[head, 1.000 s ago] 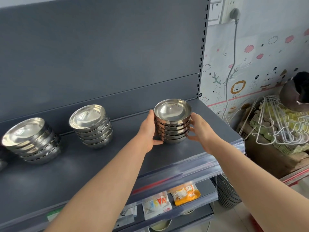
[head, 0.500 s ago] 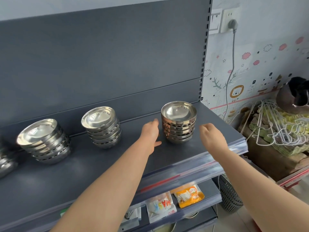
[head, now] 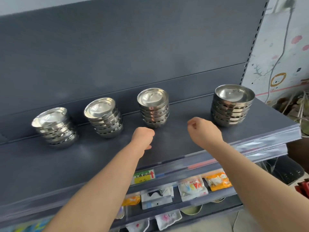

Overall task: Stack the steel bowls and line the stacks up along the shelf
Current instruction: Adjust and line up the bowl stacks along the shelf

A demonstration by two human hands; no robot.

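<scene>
Right now four stacks of steel bowls stand on the shelf (head: 100, 158), every bowl mouth-up. The row runs lengthwise along the shelf, close to its back panel (head: 133, 56). From the shelf's left end they are the first stack (head: 55, 128), the second stack (head: 105, 119), the third stack (head: 154, 109) and the fourth stack (head: 231, 108). Each looks five or six bowls high, but the reflections blur the rims too much for a firm count. The two stacks toward the shelf's left end seem to lean left, which may only be the wide lens.

No two stacks touch. The widest gap lies between the third and fourth, and the fourth sits near the shelf's right end. A broad bare strip of shelf runs from the row to the clear front edge strip (head: 250, 144).

Both hands hover above that bare strip. The left hand (head: 143, 136) is just in front of the third stack, fingers loosely curled under, thumb out, gripping nothing. The right hand (head: 203, 131) is over the wide gap, fingers loosely curled toward the palm, also empty. Neither touches a bowl.

Below the shelf's front edge hang a price label (head: 144, 176) and several packets (head: 192, 188).
</scene>
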